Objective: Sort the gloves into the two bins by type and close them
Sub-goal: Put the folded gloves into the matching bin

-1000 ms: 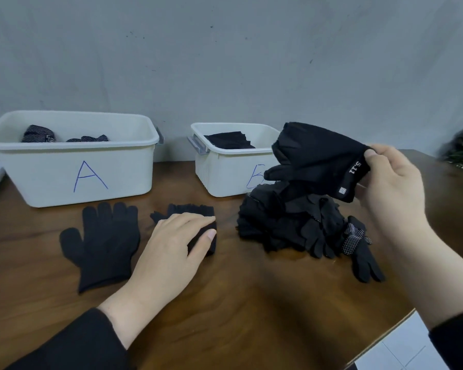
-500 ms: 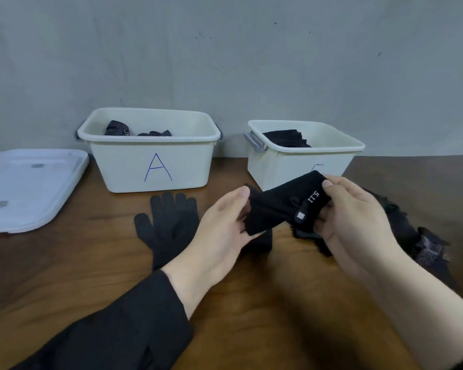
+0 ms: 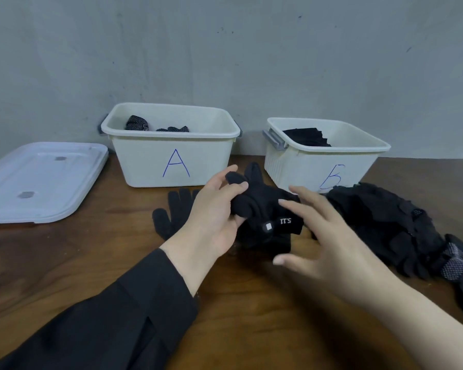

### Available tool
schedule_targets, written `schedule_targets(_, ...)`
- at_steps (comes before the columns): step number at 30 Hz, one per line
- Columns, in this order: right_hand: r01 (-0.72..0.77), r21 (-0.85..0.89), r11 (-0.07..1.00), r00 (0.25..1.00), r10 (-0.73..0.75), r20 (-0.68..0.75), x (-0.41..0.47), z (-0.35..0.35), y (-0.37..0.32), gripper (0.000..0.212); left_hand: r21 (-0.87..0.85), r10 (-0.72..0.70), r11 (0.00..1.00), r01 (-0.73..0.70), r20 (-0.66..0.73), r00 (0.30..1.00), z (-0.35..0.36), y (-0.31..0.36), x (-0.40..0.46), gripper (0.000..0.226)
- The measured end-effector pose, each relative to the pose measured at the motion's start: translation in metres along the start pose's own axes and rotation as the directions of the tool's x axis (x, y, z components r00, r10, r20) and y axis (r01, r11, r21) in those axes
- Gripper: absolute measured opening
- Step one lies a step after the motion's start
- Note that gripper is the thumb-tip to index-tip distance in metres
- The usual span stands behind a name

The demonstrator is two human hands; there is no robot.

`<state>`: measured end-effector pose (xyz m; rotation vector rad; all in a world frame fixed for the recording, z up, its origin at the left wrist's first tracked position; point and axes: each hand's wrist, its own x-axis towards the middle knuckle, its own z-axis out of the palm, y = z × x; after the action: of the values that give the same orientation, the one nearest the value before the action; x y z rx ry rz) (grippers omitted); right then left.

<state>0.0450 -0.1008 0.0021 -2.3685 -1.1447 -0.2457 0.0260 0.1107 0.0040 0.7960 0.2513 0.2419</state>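
Note:
My left hand (image 3: 214, 209) grips a black glove with a small white logo tag (image 3: 267, 209) by its finger end, above the wooden table. Just right of the glove, my right hand (image 3: 329, 236) hovers with fingers spread and holds nothing. Bin A (image 3: 171, 161) stands at the back centre with dotted gloves inside. To its right, bin B (image 3: 305, 166) holds plain black gloves. A pile of black gloves (image 3: 385, 222) lies at the right. One flat knit glove (image 3: 174, 212) lies in front of bin A, partly hidden by my left hand.
A white lid (image 3: 38, 180) lies on the table left of bin A. A grey wall rises behind the bins. Bare wood fills the near table (image 3: 64, 263).
My right hand has let go of the tagged glove and opened beside it. My left hand now grips the glove by its fingers.

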Motion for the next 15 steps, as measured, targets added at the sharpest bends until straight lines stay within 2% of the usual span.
schedule_targets(2, 0.050, -0.123, 0.991, 0.999, -0.051, 0.002, 0.000, 0.009, 0.001, 0.090, -0.042, 0.008, 0.999, -0.007, 0.007, 1.000, 0.003, 0.003, 0.000, 0.040)
schedule_targets(4, 0.040, -0.158, 0.987, 0.991, -0.059, -0.118, 0.003, 0.016, -0.002, 0.086, -0.085, 0.010, 0.996, -0.008, 0.020, 1.000, 0.006, 0.005, -0.002, 0.040)
schedule_targets(7, -0.031, -0.117, 0.993, 0.961, -0.002, -0.276, 0.012, 0.018, -0.007, 0.070, -0.096, 0.009, 0.995, -0.007, 0.021, 1.000, 0.009, 0.007, -0.005, 0.040)
schedule_targets(11, 0.042, -0.047, 0.998, 0.949, -0.055, -0.309, 0.022, 0.008, -0.007, 0.048, -0.045, 0.008, 0.999, -0.007, 0.011, 1.000, 0.007, 0.010, -0.004, 0.033)
schedule_targets(13, -0.043, 0.077, 0.996, 0.941, 0.066, -0.332, 0.031, -0.010, -0.013, 0.037, 0.137, 0.080, 0.988, -0.074, -0.038, 0.996, 0.001, 0.011, 0.000, 0.023)
schedule_targets(15, -0.176, 0.183, 0.967, 0.927, 0.226, -0.301, 0.043, -0.030, -0.017, 0.024, 0.448, 0.282, 0.870, -0.204, -0.113, 0.953, -0.011, 0.011, 0.007, 0.020)
